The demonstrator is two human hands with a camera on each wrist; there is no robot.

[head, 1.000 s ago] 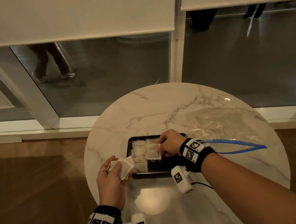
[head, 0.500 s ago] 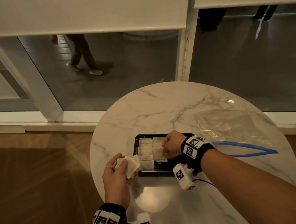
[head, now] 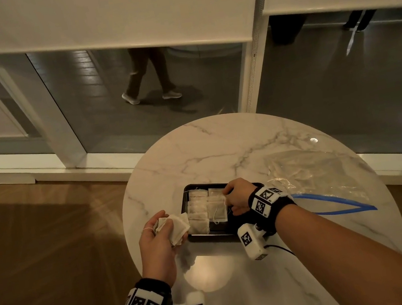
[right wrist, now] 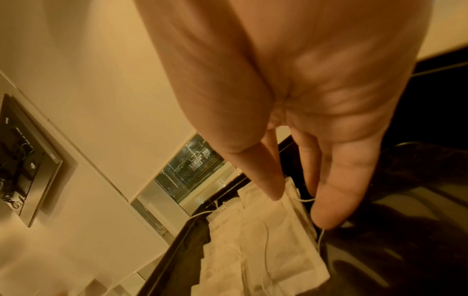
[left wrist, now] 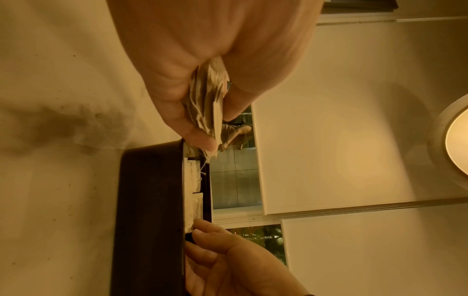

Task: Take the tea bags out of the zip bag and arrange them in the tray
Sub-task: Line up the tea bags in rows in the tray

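A black tray (head: 209,235) on the round marble table (head: 220,146) holds two columns of white tea bags (head: 198,212). My right hand (head: 226,202) is over the tray's right part. Its thumb and a finger (right wrist: 326,216) pinch the right edge of a tea bag (right wrist: 273,230) lying flat on the others, its string trailing. At the tray's left edge, my left hand (head: 165,224) grips a small stack of tea bags (head: 177,227), seen edge-on in the left wrist view (left wrist: 205,104). The clear zip bag (head: 311,174) with its blue zip lies flat to the right.
The table's left edge runs just under my left hand. Behind the table stands a glass wall under white blinds, with a person's legs (head: 148,76) walking outside. A wooden floor (head: 40,257) lies on the left. A cable (head: 278,247) trails from my right wrist.
My right hand stays on the same tea bag in the tray and my left hand keeps its stack. The person behind the glass has walked to the right.
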